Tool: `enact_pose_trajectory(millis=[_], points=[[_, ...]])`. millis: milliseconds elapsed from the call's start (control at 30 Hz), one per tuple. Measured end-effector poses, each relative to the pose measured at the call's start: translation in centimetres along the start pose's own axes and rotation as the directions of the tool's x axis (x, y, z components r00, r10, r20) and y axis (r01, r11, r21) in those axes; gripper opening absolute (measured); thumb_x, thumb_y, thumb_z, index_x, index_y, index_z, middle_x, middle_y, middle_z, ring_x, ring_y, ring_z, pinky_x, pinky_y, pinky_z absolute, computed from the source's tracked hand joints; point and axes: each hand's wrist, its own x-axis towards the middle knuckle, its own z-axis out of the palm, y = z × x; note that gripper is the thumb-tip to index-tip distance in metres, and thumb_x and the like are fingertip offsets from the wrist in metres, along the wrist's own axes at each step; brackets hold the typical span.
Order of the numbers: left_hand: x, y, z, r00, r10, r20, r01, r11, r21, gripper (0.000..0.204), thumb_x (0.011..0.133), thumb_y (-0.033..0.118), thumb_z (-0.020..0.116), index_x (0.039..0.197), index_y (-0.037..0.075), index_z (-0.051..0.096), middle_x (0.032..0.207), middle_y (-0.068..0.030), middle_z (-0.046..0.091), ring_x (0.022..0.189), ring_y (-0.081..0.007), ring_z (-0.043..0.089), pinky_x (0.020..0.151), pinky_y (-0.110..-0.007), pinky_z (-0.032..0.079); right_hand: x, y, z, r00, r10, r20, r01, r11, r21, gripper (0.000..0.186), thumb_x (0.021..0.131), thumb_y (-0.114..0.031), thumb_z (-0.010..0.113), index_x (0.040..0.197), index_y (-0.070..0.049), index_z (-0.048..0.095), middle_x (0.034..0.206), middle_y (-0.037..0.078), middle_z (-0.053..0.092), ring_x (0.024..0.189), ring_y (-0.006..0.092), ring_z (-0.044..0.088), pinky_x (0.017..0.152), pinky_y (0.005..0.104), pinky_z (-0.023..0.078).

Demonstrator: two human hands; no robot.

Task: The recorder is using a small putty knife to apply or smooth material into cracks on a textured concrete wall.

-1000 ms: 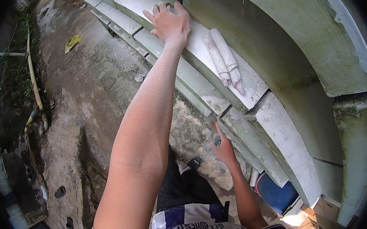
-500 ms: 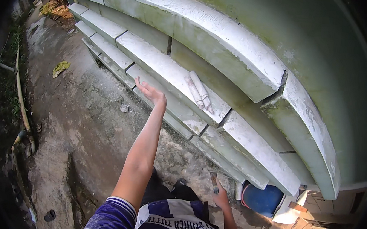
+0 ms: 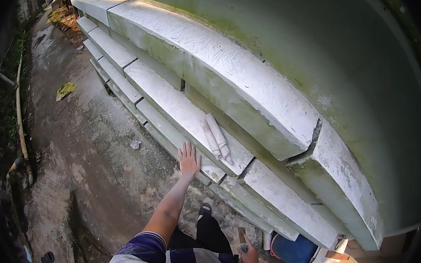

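My left hand (image 3: 189, 162) stretches forward with its fingers spread, holding nothing. It lies at the front of the lower pale slabs (image 3: 159, 125); whether the palm touches them, I cannot tell. Low on the right, my right hand (image 3: 248, 255) is closed around a scraper (image 3: 242, 235) with a flat, narrow blade pointing up and away from me. Two pale, long rolled pieces (image 3: 217, 138) rest side by side on the slab ledge (image 3: 171, 98), just right of and beyond my left hand.
Long white-topped slabs step up to a greenish wall (image 3: 367, 89), with the thick top slab (image 3: 216, 58) jutting out. A blue drum (image 3: 292, 250) stands at the lower right. On the rough ground lie a yellowish rag (image 3: 66, 91) and a small pale lump (image 3: 135, 144). A pipe (image 3: 21, 116) runs along the left.
My left hand has come down and nearer, from raised above the slabs to flat-fingered at their front. The right hand still grips the scraper. The view has shifted slightly, and one foot now shows further forward.
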Motion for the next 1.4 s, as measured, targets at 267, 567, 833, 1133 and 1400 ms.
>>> enact_pose_trajectory(millis=[267,567,833,1133,1400], points=[[-4.2,8.3,2.9,0.999,0.047,0.006,-0.044,0.962,-0.269,0.055,0.086,0.03,0.049,0.123,-0.01,0.046,0.129,-0.0265,0.046,0.13,-0.0396,0.033,0.114,-0.047,0.019,3.5,-6.3,-7.1,0.997,-0.043,0.063,0.052,0.988,-0.146,0.071,0.078,-0.011,0.065,0.143,-0.015,0.038,0.122,0.024,0.057,0.11,0.031,0.059,0.093,0.0355,0.045],[-7.9,13.0,2.2,0.989,0.148,0.028,-0.129,0.927,-0.352,0.044,0.089,0.03,0.052,0.113,-0.006,0.054,0.123,-0.0255,0.051,0.125,-0.0402,0.04,0.111,-0.048,0.024,8.6,-6.9,-6.8,0.909,-0.397,0.128,0.417,0.88,-0.229,0.069,0.078,-0.01,0.065,0.142,-0.015,0.04,0.138,0.021,0.044,0.118,0.0307,0.053,0.104,0.0366,0.035],[-8.0,10.2,1.5,0.885,0.423,0.196,-0.326,0.862,-0.387,0.042,0.092,0.03,0.048,0.121,-0.001,0.052,0.127,-0.0195,0.052,0.128,-0.0327,0.04,0.113,-0.044,0.024,9.9,-10.8,-6.3,0.788,-0.571,0.233,0.611,0.772,-0.175,0.07,0.076,-0.006,0.063,0.142,-0.01,0.039,0.137,0.021,0.046,0.127,0.0266,0.045,0.106,0.0344,0.032],[-10.0,6.3,-4.4,0.952,0.267,0.151,-0.107,0.752,-0.651,0.06,0.09,0.016,0.053,0.144,0.006,0.028,0.146,-0.0195,0.032,0.134,-0.035,0.032,0.112,-0.043,0.027,16.3,-12.7,-3.8,0.795,-0.523,0.307,0.546,0.838,0.015,0.073,0.075,-0.009,0.064,0.142,-0.004,0.035,0.137,0.024,0.044,0.131,0.0319,0.04,0.109,0.0357,0.03],[-14.3,2.5,-7.5,0.987,0.011,0.158,0.071,0.861,-0.504,0.062,0.087,0.01,0.054,0.143,0.006,0.029,0.144,-0.019,0.036,0.132,-0.0354,0.036,0.109,-0.042,0.031,19.7,-18.1,0.6,0.899,-0.323,0.296,0.318,0.946,0.066,0.067,0.074,-0.005,0.059,0.139,-0.006,0.041,0.111,0.018,0.062,0.102,0.0235,0.06,0.089,0.0331,0.046]])
